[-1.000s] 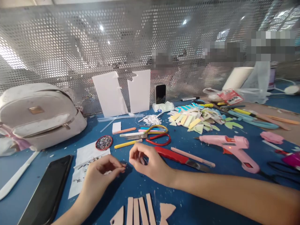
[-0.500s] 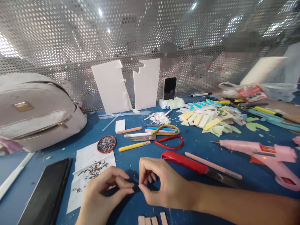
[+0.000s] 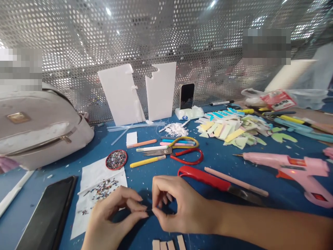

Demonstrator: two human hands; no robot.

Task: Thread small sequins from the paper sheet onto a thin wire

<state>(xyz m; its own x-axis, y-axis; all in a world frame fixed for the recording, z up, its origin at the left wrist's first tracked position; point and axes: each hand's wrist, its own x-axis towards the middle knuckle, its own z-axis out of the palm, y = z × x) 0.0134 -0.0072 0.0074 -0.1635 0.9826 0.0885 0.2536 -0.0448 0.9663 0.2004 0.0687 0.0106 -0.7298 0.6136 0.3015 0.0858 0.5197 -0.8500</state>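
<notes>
1. perforated metal panel (image 3: 135, 34) fills the background of the head view, above a blue tabletop (image 3: 145, 175) strewn with small specks.
2. at its centre, the left grip (image 3: 114, 215) is pinched, thumb and fingertips nearly together, at one end of a thin dark strand (image 3: 149, 210).
3. the right grip (image 3: 177, 205) is closed too, thumb meeting forefinger at the strand's other end; the strand lies in the narrow gap between the two grips, too fine to tell what it is.
4. just beyond the left grip, colourful bits (image 3: 104, 189) lie on white paper (image 3: 85, 173), with a round red dish (image 3: 114, 169) of similar bits at the paper's far edge.
5. left of that grip rests a dark phone (image 3: 48, 213).
6. just beyond the right grip lies a red-handled knife (image 3: 205, 178); farther off, scissors (image 3: 170, 150) lie across several markers.
7. well to the right of that grip, a pink glue gun (image 3: 288, 166) lies on its side.
8. nearer the wearer than both grips, pale pink strips (image 3: 163, 245) show at the bottom edge.
9. well beyond the grips, two white boards (image 3: 119, 95) lean against the panel.
</notes>
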